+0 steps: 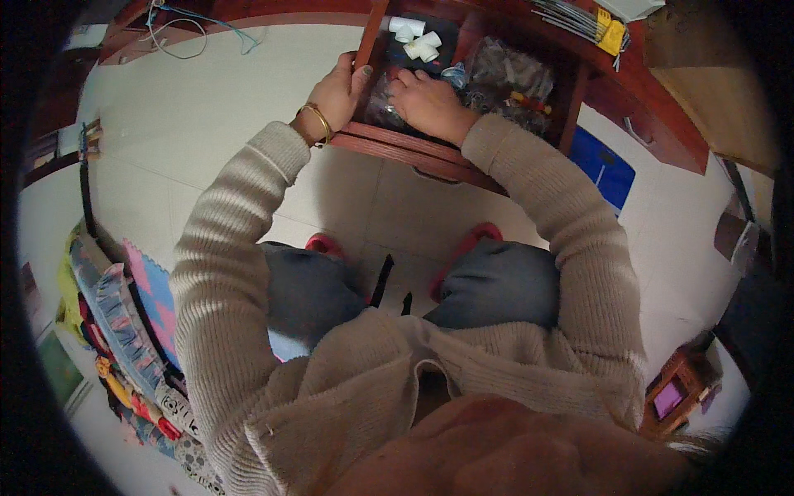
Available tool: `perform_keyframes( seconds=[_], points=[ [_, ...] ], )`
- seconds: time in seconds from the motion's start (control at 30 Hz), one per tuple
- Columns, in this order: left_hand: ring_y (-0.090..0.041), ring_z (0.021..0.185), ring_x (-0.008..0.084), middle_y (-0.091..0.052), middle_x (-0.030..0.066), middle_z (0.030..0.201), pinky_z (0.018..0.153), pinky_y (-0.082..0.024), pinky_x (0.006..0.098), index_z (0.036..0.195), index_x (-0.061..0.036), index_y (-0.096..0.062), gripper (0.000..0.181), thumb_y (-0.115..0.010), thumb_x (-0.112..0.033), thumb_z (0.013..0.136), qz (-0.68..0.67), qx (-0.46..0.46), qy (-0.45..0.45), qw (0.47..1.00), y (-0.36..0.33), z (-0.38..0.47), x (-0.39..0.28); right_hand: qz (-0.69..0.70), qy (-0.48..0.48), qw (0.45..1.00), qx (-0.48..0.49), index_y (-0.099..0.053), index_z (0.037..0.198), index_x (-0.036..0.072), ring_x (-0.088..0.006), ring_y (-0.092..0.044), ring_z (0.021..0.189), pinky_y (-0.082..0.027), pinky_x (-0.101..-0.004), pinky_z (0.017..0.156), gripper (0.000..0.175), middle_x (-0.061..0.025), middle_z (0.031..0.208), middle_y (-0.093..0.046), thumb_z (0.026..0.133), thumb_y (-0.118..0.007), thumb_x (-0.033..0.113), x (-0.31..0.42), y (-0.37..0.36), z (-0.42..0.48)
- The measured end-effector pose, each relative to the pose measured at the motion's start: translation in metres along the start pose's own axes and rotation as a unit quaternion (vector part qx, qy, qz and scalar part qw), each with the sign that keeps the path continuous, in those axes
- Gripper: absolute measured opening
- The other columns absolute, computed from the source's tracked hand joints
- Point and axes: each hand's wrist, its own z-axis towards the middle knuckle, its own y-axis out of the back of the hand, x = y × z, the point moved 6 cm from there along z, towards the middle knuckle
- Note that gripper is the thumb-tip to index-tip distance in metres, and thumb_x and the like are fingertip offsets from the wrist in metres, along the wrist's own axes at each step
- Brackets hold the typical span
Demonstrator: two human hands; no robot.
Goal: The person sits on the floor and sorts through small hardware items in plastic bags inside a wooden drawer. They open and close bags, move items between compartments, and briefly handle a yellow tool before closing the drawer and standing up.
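A reddish-brown wooden drawer (409,146) is pulled out in front of me. My left hand (335,93) grips its left side wall, thumb inside, with a bangle at the wrist. Inside the drawer, my right hand (428,102) rests over a clear plastic bag (381,108), fingers bent down. Its fingertips are partly hidden, so whether they grasp anything is unclear. White plastic pipe fittings (423,47) lie beyond that hand at the back left. To its right are a small blue-and-white item (456,75), a larger clear plastic bag (508,68) and a yellow-and-red tool or handle (530,102).
A bundle of grey rods or ties with a yellow label (611,34) lies on the wooden desktop (577,46). A blue flat panel (602,167) is on the floor at right. Folded fabrics (124,322) are at left. A thin cable (180,56) loops at upper left.
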Motion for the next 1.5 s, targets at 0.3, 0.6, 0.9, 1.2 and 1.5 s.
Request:
perform_keyframes(
  seconds=[0.3, 0.6, 0.9, 1.2, 1.5],
  points=[
    [-0.061, 0.099, 0.0477, -0.063, 0.0289, 0.110, 0.085, -0.049, 0.0503, 0.129, -0.0020, -0.044, 0.045, -0.041, -0.039, 0.102, 0.010, -0.004, 0.016, 1.000, 0.001, -0.004, 0.002, 0.061, 0.055, 0.996, -0.036, -0.059, 0.117, 0.007, -0.0338, -0.054, 0.108, -0.047, -0.0502, 0.087, 0.043, -0.0129, 0.116, -0.056, 0.086, -0.064, 0.037, -0.010, 0.034, -0.007],
    [-0.059, 0.103, 0.0470, -0.060, 0.0287, 0.116, 0.087, -0.048, 0.0524, 0.128, -0.0024, -0.044, 0.046, -0.043, -0.040, 0.101, 0.037, 0.014, 0.030, 0.999, 0.004, -0.008, 0.002, -0.146, -0.121, 0.971, -0.143, -0.047, 0.133, 0.012, -0.0332, -0.055, 0.109, -0.049, -0.0531, 0.081, 0.058, -0.0134, 0.117, -0.057, 0.085, -0.067, 0.036, -0.033, 0.032, 0.051],
    [-0.048, 0.125, 0.0394, -0.043, 0.0158, 0.142, 0.100, -0.042, 0.0515, 0.146, -0.0153, -0.031, 0.068, -0.064, -0.034, 0.089, 0.100, -0.075, -0.059, 0.990, 0.011, -0.012, -0.016, -0.010, -0.190, 0.979, -0.078, -0.049, 0.127, 0.007, -0.0389, -0.063, 0.100, -0.051, -0.0511, 0.086, 0.046, -0.0198, 0.115, -0.058, 0.088, -0.059, 0.029, -0.041, 0.036, 0.045],
    [-0.030, 0.141, 0.0354, -0.026, 0.0120, 0.156, 0.111, -0.025, 0.0593, 0.134, -0.0280, -0.050, 0.069, -0.079, -0.033, 0.072, 0.143, -0.165, -0.443, 0.869, 0.025, -0.041, -0.056, 0.513, 0.086, 0.847, -0.111, -0.053, 0.128, 0.012, -0.0276, -0.047, 0.123, -0.045, -0.0452, 0.097, 0.043, -0.0073, 0.130, -0.049, 0.087, -0.062, 0.020, 0.041, 0.046, 0.009],
    [-0.046, 0.125, 0.0325, -0.042, 0.0077, 0.146, 0.097, -0.042, 0.0461, 0.128, -0.0296, -0.059, 0.065, -0.078, -0.027, 0.066, 0.205, -0.085, -0.380, 0.898, 0.025, -0.046, -0.052, 0.688, 0.084, 0.720, -0.040, -0.063, 0.118, 0.011, -0.0231, -0.056, 0.118, -0.052, -0.0404, 0.092, 0.028, -0.0064, 0.132, -0.054, 0.098, -0.050, 0.026, 0.051, 0.032, 0.011]
  ],
)
